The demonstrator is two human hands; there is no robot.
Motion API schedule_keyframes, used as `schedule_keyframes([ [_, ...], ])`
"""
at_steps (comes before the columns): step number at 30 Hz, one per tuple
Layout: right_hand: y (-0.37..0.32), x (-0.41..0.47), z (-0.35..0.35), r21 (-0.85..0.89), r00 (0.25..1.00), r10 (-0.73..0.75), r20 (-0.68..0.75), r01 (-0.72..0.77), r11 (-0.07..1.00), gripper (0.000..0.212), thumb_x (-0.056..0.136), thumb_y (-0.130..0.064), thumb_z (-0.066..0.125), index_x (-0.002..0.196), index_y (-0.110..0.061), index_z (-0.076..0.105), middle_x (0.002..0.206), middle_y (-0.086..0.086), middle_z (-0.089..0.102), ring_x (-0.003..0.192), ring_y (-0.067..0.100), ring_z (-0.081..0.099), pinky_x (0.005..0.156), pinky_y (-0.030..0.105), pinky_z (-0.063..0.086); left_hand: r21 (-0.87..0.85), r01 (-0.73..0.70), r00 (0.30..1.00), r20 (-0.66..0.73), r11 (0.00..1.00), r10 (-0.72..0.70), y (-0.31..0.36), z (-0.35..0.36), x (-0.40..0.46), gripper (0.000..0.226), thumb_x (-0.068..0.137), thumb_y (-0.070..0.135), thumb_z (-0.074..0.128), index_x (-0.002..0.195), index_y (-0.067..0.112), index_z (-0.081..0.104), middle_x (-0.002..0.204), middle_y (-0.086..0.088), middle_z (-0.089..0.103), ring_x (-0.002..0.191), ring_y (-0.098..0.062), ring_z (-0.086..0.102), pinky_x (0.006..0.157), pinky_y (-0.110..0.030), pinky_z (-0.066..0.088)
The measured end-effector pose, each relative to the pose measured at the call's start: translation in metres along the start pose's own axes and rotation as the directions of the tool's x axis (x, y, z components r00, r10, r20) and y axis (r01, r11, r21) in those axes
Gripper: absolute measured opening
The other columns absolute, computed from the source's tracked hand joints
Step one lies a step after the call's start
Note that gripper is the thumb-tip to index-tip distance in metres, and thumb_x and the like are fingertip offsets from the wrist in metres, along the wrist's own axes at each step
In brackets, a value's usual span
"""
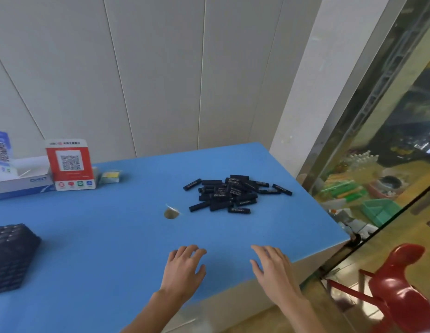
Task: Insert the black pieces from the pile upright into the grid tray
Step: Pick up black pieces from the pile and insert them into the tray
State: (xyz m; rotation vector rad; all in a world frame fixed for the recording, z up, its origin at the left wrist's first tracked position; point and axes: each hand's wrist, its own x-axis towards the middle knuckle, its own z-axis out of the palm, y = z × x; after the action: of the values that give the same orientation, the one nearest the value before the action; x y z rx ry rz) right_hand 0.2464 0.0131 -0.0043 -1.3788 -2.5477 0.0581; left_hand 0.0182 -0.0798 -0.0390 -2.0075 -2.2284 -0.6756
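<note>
A loose pile of small black rectangular pieces with white lettering lies far right on the blue table, black grid tray far left, while left hand and right hand hover with relaxed, spread, empty fingers.

Both hands, left hand and right hand, lay empty on the blue table; black pieces were piled beyond, grid tray far left.

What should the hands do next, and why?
Probably the right hand should reach forward to the pile of black pieces and pick one up. Both it and the left hand hold nothing, and the grid tray sits far left.
</note>
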Motion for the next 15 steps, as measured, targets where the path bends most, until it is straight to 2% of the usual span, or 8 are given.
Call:
schedule_keyframes([
  [3,0.021,0.022,0.008,-0.009,0.998,0.008,0.061,-0.007,1.000,0.032,0.078,-0.030,0.071,0.109,-0.023,0.063,0.093,-0.006,0.066,0.085,0.019,0.063,0.065,0.032,0.053,-0.014,0.006,1.000,0.010,1.000,-0.006,0.006,0.021,0.032,0.043,0.051,0.032,0.085,0.090,0.031,0.068,0.089,0.014,0.065,0.076,-0.009,0.063,0.067,-0.023,0.050],
  [7,0.046,0.058,0.013,0.007,0.995,-0.039,0.095,0.039,0.999,0.034,0.093,-0.032,0.050,0.125,-0.022,0.053,0.112,-0.004,0.061,0.105,0.019,0.055,0.083,0.032,0.048,-0.041,0.024,1.000,-0.010,0.999,-0.025,0.011,0.044,0.071,0.048,0.048,0.025,0.086,0.092,0.028,0.066,0.088,0.010,0.064,0.075,-0.012,0.062,0.066,-0.025,0.051],
  [12,0.059,0.103,0.032,0.062,0.997,-0.018,0.069,0.014,0.998,0.033,0.093,-0.028,0.051,0.124,-0.017,0.054,0.111,-0.002,0.062,0.103,0.020,0.055,0.083,0.032,0.049,-0.061,0.067,0.995,-0.065,0.996,-0.071,0.008,0.066,0.113,0.059,0.050,0.019,0.085,0.101,0.026,0.057,0.098,0.004,0.064,0.086,-0.018,0.060,0.070,-0.029,0.051],
  [15,0.061,0.119,0.045,0.078,0.998,-0.026,0.054,0.022,0.997,0.030,0.087,-0.025,0.063,0.115,-0.016,0.060,0.100,0.000,0.065,0.093,0.021,0.060,0.073,0.033,0.053,-0.038,0.111,0.989,-0.089,0.993,-0.114,0.012,0.072,0.129,0.057,0.053,0.017,0.083,0.105,0.025,0.060,0.107,0.000,0.063,0.099,-0.017,0.047,0.074,-0.031,0.051],
])
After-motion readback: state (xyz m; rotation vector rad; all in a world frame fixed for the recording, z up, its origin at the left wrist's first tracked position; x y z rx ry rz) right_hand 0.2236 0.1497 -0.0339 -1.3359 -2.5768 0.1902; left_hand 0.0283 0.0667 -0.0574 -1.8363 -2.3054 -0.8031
